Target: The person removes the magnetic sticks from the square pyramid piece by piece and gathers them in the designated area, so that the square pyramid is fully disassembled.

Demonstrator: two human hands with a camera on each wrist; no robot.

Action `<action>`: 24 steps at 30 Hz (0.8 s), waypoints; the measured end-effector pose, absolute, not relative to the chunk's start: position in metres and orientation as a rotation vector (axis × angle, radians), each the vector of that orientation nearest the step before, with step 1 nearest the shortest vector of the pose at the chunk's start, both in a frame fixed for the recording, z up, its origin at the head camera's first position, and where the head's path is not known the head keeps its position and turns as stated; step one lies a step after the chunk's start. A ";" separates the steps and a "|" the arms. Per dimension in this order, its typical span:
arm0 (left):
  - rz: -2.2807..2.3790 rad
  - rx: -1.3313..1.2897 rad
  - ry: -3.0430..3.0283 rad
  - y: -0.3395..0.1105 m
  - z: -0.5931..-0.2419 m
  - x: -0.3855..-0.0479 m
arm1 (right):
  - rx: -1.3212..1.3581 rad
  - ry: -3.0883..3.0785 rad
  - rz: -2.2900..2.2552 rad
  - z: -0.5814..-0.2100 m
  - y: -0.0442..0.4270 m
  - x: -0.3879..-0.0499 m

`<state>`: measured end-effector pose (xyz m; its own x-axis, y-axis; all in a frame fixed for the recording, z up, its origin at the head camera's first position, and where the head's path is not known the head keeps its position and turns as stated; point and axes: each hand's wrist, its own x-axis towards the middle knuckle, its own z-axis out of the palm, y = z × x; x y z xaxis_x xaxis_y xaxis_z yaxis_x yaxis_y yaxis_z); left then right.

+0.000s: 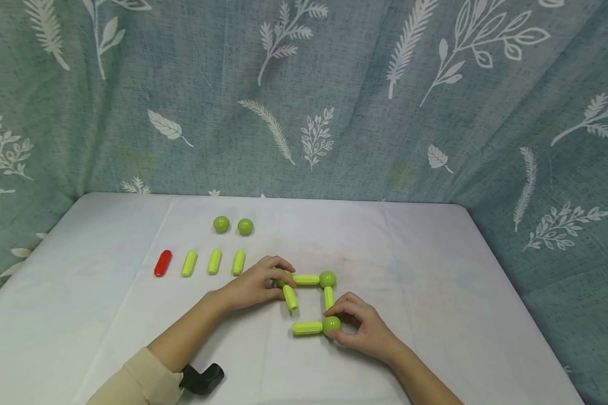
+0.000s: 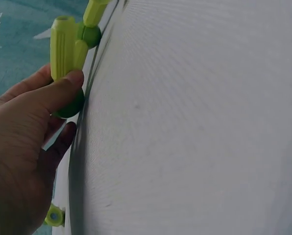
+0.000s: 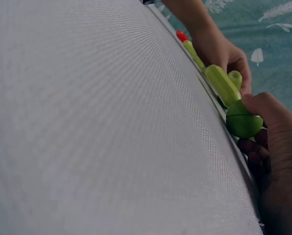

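A partly joined square of yellow-green rods and green balls lies on the white table in the head view. My left hand (image 1: 257, 283) pinches the upper-left green ball (image 2: 71, 105), mostly covered by fingers from above. One short rod (image 1: 290, 298) slants down from it, its lower end free. The top rod (image 1: 306, 279) runs across to the upper-right ball (image 1: 327, 279), and a side rod (image 1: 328, 297) drops from there. At the lower right, my right hand (image 1: 363, 328) grips another green ball (image 3: 244, 120) between thumb and fingers. A bottom rod (image 1: 307, 328) points left from that ball.
Left of the square lie a red rod (image 1: 163, 263) and three loose yellow-green rods (image 1: 214, 261) in a row. Two loose green balls (image 1: 221, 224) sit behind them. A black curved object (image 1: 202, 379) shows by the left sleeve. A patterned curtain (image 1: 208, 112) hangs behind the table.
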<state>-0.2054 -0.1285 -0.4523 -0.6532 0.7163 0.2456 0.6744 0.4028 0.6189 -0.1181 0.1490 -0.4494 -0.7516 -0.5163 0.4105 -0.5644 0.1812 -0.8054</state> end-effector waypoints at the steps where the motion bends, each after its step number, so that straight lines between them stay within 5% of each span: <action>1: 1.117 1.278 2.582 -0.129 -0.453 -0.205 | 1.088 -2.380 1.654 -0.449 0.149 -0.118; 24: 1.070 1.001 2.699 -0.117 -0.444 -0.203 | 1.089 -2.381 1.650 -0.449 0.150 -0.118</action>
<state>-0.2028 -0.1172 -0.4443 -0.7854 0.5966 0.1650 0.5475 0.5452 0.6348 -0.1179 0.1496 -0.4488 -0.7512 -0.5165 0.4110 -0.5663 0.1845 -0.8033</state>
